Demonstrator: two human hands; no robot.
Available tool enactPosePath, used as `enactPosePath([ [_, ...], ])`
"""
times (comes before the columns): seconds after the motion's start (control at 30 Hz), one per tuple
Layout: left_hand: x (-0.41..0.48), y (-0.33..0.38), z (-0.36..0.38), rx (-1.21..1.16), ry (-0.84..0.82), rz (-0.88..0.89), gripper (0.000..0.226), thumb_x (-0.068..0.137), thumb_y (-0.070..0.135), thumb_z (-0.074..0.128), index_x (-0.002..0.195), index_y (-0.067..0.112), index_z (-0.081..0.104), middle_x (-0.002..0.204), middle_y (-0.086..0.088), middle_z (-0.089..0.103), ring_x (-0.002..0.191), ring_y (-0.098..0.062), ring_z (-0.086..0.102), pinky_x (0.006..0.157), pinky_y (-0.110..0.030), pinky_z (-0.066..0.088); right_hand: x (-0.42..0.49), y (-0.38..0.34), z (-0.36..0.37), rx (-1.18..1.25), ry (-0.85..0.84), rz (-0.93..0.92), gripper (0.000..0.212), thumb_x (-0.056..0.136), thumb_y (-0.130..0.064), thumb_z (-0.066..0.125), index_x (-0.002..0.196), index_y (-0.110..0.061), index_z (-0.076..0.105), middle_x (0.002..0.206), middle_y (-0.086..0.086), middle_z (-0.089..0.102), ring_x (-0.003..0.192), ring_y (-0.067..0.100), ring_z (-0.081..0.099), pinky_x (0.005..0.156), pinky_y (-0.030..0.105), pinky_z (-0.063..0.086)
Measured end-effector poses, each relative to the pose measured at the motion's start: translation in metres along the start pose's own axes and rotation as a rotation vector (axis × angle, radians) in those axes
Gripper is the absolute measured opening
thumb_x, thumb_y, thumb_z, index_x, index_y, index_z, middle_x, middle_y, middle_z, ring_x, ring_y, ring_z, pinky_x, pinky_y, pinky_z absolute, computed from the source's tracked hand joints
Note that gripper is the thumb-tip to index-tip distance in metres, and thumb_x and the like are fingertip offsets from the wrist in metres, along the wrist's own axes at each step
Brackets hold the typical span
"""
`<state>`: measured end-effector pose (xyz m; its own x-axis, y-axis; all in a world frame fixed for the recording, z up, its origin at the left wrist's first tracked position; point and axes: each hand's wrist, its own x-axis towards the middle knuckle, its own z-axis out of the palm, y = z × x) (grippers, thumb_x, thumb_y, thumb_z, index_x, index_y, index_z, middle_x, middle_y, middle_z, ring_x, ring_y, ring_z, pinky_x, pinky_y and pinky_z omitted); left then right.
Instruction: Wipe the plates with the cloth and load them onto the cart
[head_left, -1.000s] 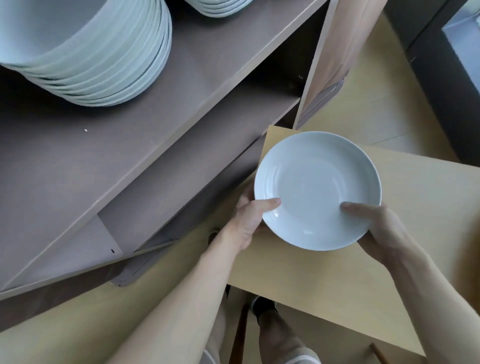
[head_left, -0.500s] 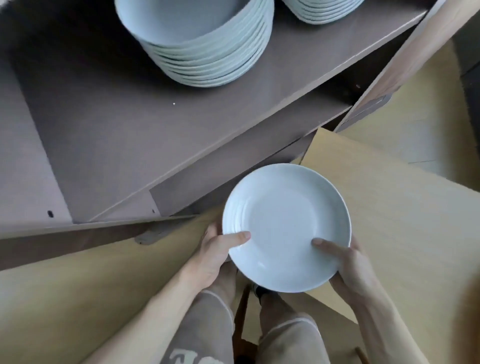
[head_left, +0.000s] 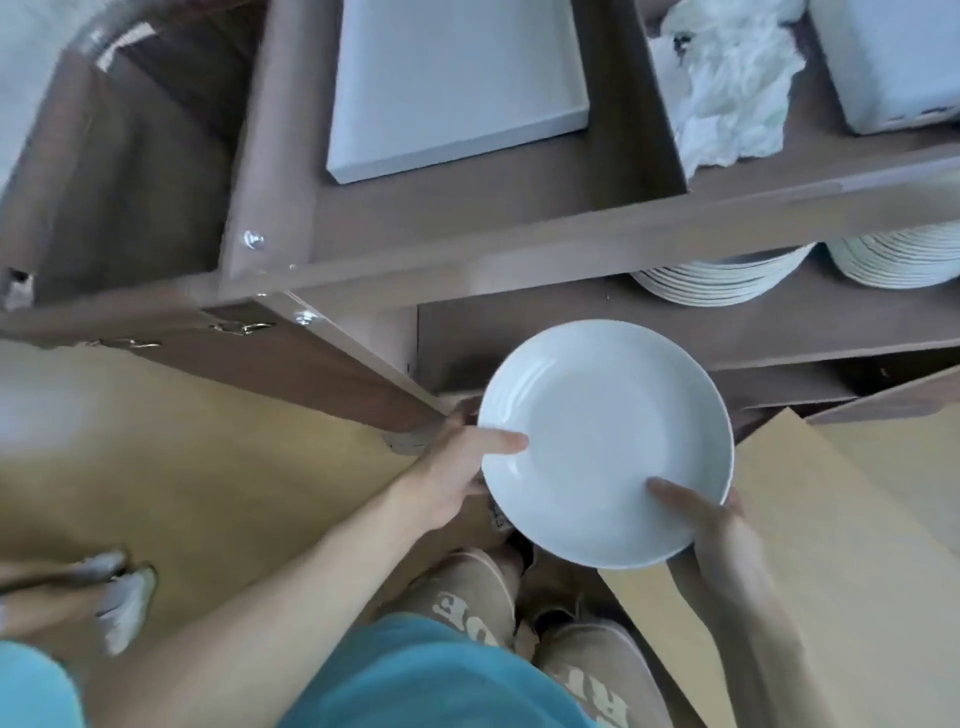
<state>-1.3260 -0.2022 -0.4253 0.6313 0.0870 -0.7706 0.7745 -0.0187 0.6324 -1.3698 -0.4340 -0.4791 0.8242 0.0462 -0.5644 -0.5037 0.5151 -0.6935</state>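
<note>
At the middle, in front of the shelves: one white plate (head_left: 605, 441) is held face up; nothing is seen on it.
Hands: two are counted, and both are closed on the plate.
Left hand (head_left: 452, 478): the left rim is gripped, with the thumb laid on the inner face and the fingers hidden underneath.
Right hand (head_left: 711, 525): the lower right rim is gripped, with the thumb on the inner face and the fingers hidden below.
Shelf unit (head_left: 519, 249): one brown unit is seen, with a divided upper tier and a lower shelf.
Upper tier, middle compartment: one flat white tray (head_left: 452, 83) is held there, tilted in the view.
Upper tier, right compartment: one crumpled white cloth (head_left: 727, 78) is lying against the divider, and one white box (head_left: 893, 57) is set just beside it and cut off by the frame.
Lower shelf: two stacks of plates are kept side by side, a left stack (head_left: 722, 283) and a right stack (head_left: 898, 260). Both are partly hidden by the rail above, so the plates in them cannot be counted.
Pale board (head_left: 831, 519): one is seen below and to the right of the plate.
Far left: one grey shoe (head_left: 119, 597) is seen, blurred.
</note>
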Motion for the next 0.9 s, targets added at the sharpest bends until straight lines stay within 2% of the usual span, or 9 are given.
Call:
enactPosePath([
  [0.2, 0.019, 0.023, -0.017, -0.12, 0.077, 0.014, 0.039, 0.086, 0.013, 0.068, 0.125, 0.015, 0.068, 0.118, -0.005, 0.075, 0.116, -0.031, 0.067, 0.104, -0.056, 0.05, 0.055, -0.027, 0.039, -0.099, -0.098, 0.006, 0.064, 0.077, -0.003, 0.067, 0.14, -0.016, 0.058, 0.132, 0.011, 0.069, 0.119, 0.034, 0.067, 0.094, 0.053, 0.059],
  [0.37, 0.044, 0.029, -0.01, -0.232, 0.133, 0.017, 0.036, 0.086, 0.01, 0.065, 0.122, 0.013, 0.068, 0.114, -0.005, 0.076, 0.111, -0.03, 0.069, 0.105, -0.057, 0.048, 0.089, -0.044, 0.045, -0.153, -0.094, 0.075, 0.05, 0.09, 0.006, 0.057, 0.138, -0.011, 0.06, 0.127, 0.012, 0.071, 0.116, 0.035, 0.069, 0.078, 0.044, 0.062],
  [0.47, 0.054, 0.031, -0.009, -0.311, 0.167, 0.015, 0.038, 0.086, 0.009, 0.064, 0.124, 0.011, 0.067, 0.116, -0.007, 0.075, 0.111, -0.032, 0.068, 0.106, -0.055, 0.048, 0.099, -0.046, 0.049, -0.216, -0.079, 0.068, 0.046, 0.09, 0.002, 0.058, 0.131, -0.018, 0.065, 0.123, 0.008, 0.073, 0.113, 0.034, 0.069, 0.087, 0.059, 0.058],
  [0.53, 0.058, 0.03, -0.011, -0.363, 0.184, 0.025, 0.038, 0.088, 0.007, 0.061, 0.125, 0.008, 0.065, 0.119, -0.011, 0.073, 0.113, -0.034, 0.067, 0.106, -0.05, 0.048, 0.103, -0.044, 0.057, -0.245, -0.04, 0.085, 0.045, 0.087, -0.002, 0.06, 0.128, -0.021, 0.067, 0.122, 0.005, 0.074, 0.114, 0.034, 0.069, 0.092, 0.061, 0.054],
  [0.63, 0.056, 0.028, -0.009, -0.419, 0.118, 0.106, 0.034, 0.09, 0.007, 0.062, 0.124, 0.01, 0.064, 0.112, -0.004, 0.074, 0.103, -0.023, 0.069, 0.092, -0.035, 0.05, 0.108, -0.042, 0.073, -0.188, 0.143, 0.136, 0.041, 0.08, -0.004, 0.064, 0.119, -0.015, 0.069, 0.101, 0.001, 0.077, 0.103, 0.032, 0.069, 0.084, 0.049, 0.054],
  [0.7, 0.053, 0.023, -0.003, -0.412, 0.086, 0.201, 0.055, 0.086, 0.013, 0.072, 0.138, 0.014, 0.055, 0.124, 0.001, 0.072, 0.11, -0.015, 0.069, 0.094, -0.03, 0.052, 0.111, -0.045, 0.086, -0.157, 0.207, 0.145, 0.032, 0.077, -0.003, 0.064, 0.106, -0.013, 0.073, 0.091, 0.004, 0.074, 0.093, 0.034, 0.067, 0.08, 0.047, 0.05],
  [0.83, 0.045, -0.004, 0.011, -0.354, 0.131, 0.327, 0.107, 0.068, 0.029, 0.084, 0.156, 0.029, 0.024, 0.145, 0.01, 0.057, 0.132, -0.01, 0.055, 0.117, -0.042, 0.04, 0.114, -0.055, 0.104, -0.114, 0.214, 0.057, 0.017, 0.074, -0.005, 0.067, 0.064, -0.013, 0.078, 0.072, 0.001, 0.072, 0.079, 0.03, 0.065, 0.075, 0.04, 0.053],
  [0.87, 0.044, -0.012, 0.012, -0.302, 0.124, 0.344, 0.117, 0.064, 0.032, 0.088, 0.157, 0.035, 0.017, 0.15, 0.013, 0.05, 0.136, -0.01, 0.051, 0.118, -0.045, 0.038, 0.116, -0.055, 0.104, -0.09, 0.2, 0.019, 0.014, 0.076, -0.01, 0.07, 0.067, -0.014, 0.079, 0.074, -0.002, 0.074, 0.079, 0.026, 0.067, 0.076, 0.035, 0.054],
  [0.9, 0.041, -0.019, 0.014, -0.242, 0.118, 0.353, 0.126, 0.061, 0.035, 0.091, 0.158, 0.041, 0.011, 0.154, 0.016, 0.043, 0.138, -0.011, 0.049, 0.117, -0.046, 0.039, 0.114, -0.053, 0.104, -0.06, 0.164, -0.004, 0.011, 0.081, -0.017, 0.071, 0.084, -0.012, 0.081, 0.087, -0.001, 0.077, 0.086, 0.022, 0.071, 0.083, 0.036, 0.057],
])
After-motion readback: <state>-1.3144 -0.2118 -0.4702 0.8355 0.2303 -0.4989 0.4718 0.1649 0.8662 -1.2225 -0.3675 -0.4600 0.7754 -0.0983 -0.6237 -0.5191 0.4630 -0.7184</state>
